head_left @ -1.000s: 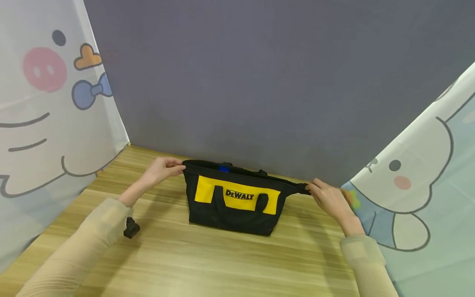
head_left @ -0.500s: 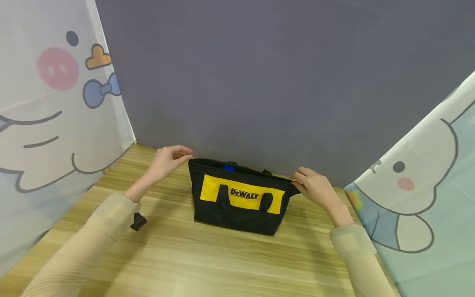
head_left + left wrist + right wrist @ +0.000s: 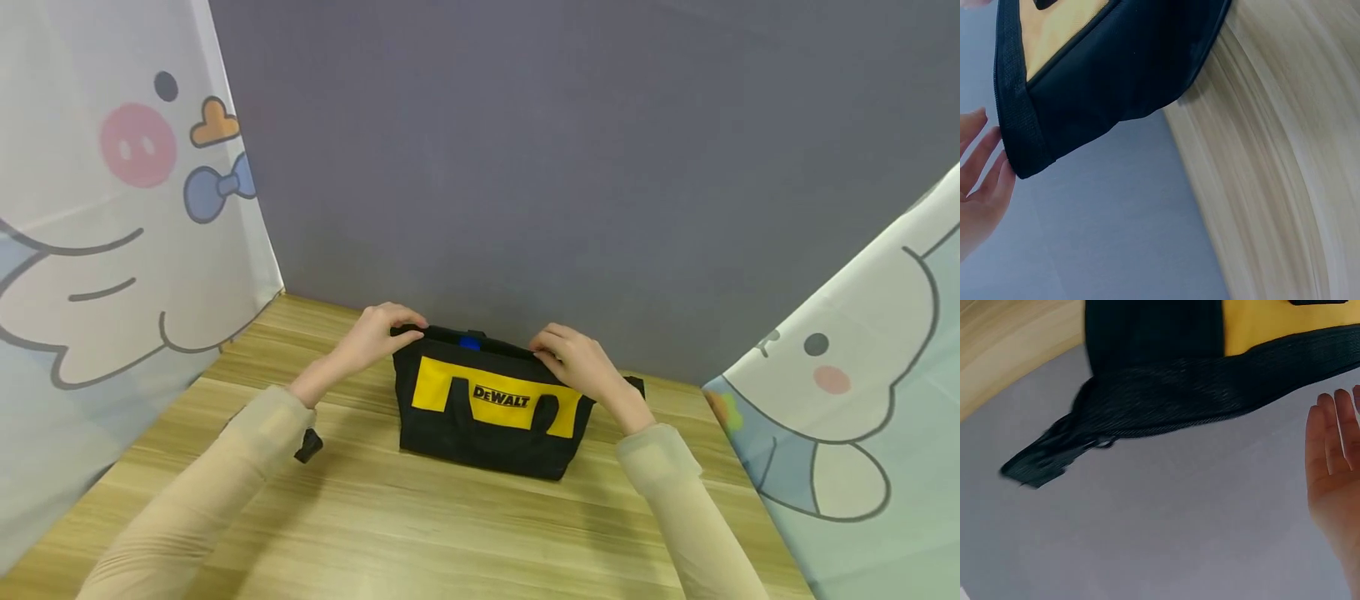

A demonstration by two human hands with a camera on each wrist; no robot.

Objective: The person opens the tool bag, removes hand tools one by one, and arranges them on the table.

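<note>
A black tool bag [image 3: 487, 450] with a yellow DeWalt front panel stands upright on the table, its zipped top partly parted. Something blue [image 3: 470, 343] shows inside the mouth. My left hand [image 3: 375, 333] is at the bag's upper left corner, thumb apart from the fingers; in the left wrist view its fingertips [image 3: 1007, 164] touch the rim's end. Over the right part of the rim is my right hand [image 3: 573, 358]. In the right wrist view this hand's fingers [image 3: 1335, 434] lie extended just off the zipper edge. The zipper's end tab [image 3: 1035, 462] sticks out free past the corner.
The wood-grain table [image 3: 420, 542] runs up to a grey backdrop [image 3: 525, 167] close behind the bag. Cartoon-printed cloths hang at left [image 3: 52, 292] and right [image 3: 885, 375]. A small black device [image 3: 308, 446] hangs at the left cuff.
My right hand has let go of the zipper's end tab and moved left along the rim. My left hand has shifted slightly right over the left corner. The bag stays standing.
</note>
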